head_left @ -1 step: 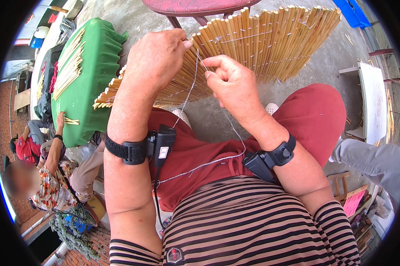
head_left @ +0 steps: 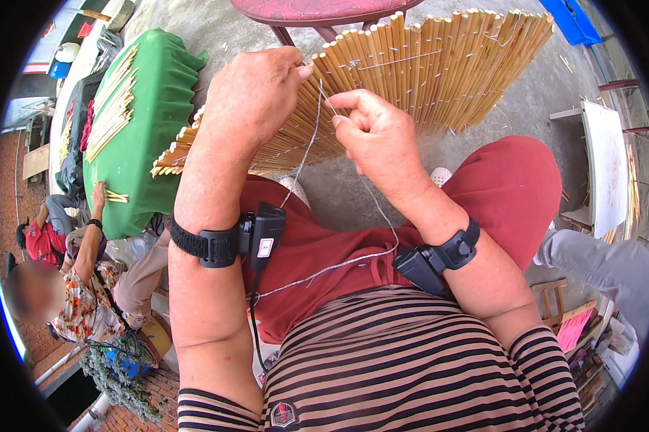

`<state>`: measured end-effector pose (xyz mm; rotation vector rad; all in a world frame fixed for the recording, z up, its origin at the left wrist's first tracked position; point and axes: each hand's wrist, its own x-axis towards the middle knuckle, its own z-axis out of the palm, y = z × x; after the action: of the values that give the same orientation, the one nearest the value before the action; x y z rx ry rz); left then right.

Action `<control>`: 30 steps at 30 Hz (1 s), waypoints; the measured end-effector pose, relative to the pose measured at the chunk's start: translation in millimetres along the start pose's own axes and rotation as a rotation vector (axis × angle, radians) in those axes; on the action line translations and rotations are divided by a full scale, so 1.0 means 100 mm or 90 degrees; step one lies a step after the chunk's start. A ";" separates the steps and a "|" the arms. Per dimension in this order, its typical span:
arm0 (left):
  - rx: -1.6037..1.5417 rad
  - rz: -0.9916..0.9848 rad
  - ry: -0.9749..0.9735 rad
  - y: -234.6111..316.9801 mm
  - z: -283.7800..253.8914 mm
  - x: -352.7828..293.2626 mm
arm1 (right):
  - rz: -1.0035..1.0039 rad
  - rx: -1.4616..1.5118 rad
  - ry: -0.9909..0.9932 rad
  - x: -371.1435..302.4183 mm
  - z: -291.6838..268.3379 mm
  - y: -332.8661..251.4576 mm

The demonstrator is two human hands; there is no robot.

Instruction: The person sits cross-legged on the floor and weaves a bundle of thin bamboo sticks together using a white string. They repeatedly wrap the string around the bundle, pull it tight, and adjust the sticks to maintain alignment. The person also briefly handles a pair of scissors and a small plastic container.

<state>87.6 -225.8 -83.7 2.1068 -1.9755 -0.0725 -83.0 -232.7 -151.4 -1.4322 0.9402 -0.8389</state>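
A mat of slim yellow-brown sticks, bound together with rows of pale thread, fans out in front of my knees. My left hand is closed at the mat's upper edge, its thumb pressed by the stick ends; the fingertips are partly hidden. Just to the right, my right hand pinches a thin grey-white string between thumb and forefinger. This string runs up to the mat beside my left thumb, and lengths of it trail down across my lap.
Left of me, a green-covered table carries loose sticks; a co-worker's hand rests there. A red chair stands beyond the mat. A white board and a grey-trousered leg are at right.
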 end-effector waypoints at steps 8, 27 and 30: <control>0.018 -0.005 -0.002 0.00 0.01 0.01 | 0.021 0.029 -0.005 -0.01 0.02 -0.01; 0.004 0.062 -0.003 -0.04 -0.02 0.00 | 0.014 0.047 -0.007 -0.01 0.01 -0.07; 0.003 0.067 0.004 -0.04 -0.01 0.00 | 0.017 0.036 -0.006 -0.01 0.01 -0.07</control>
<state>91.5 -225.5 -83.2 1.9986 -2.0800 -0.0418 -81.8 -231.0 -144.8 -1.3719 0.9198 -0.8310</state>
